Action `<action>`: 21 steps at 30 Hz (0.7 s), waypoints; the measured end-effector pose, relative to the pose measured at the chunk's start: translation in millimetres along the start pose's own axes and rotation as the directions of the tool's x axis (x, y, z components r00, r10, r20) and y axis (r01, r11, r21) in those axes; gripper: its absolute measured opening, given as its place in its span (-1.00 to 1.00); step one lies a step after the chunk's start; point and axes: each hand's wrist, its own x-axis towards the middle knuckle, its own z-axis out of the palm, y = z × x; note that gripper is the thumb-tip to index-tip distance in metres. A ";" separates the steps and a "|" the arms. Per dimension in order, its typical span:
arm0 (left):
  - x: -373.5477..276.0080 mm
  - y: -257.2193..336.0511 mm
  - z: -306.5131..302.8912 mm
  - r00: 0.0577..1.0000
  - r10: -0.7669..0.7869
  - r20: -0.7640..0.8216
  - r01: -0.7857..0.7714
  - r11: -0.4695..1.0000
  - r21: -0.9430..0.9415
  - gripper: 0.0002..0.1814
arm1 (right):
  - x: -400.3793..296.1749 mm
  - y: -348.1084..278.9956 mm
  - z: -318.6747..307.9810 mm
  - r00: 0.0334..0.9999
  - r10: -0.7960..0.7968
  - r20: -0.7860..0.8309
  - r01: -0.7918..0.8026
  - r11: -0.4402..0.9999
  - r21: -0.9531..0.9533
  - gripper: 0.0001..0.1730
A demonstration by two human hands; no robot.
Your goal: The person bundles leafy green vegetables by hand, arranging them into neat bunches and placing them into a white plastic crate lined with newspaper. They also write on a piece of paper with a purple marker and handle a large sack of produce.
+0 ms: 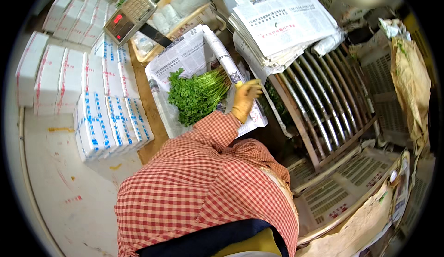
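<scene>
My left hand (245, 99), in a yellow-orange glove, is above the right edge of a newspaper-lined white foam box (158, 94). Its fingers are loosely bent and apart, with nothing visible in them. A bunch of leafy green herbs (194, 95), like cilantro or parsley, lies in the box, leaves to the left and stems to the upper right. A red-checked sleeve covers my left arm. My right hand is hidden; only its checked sleeve (262, 154) shows, beside and below the left one.
Wrapped white blocks (95, 128) stand in rows at left. A digital scale display (130, 17) and a basket of plastic bags (170, 17) are beyond the box. Stacked newspapers (277, 24) rest by a metal rack (322, 104). Plastic crates (343, 191) and brown paper (411, 83) are at right.
</scene>
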 end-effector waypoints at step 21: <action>-47.3 -28.2 102.6 0.715 0.043 0.698 -0.337 0.895 0.291 -0.64 | 12.9 63.0 -198.7 0.869 0.116 -0.481 -0.256 0.937 -0.237 -0.40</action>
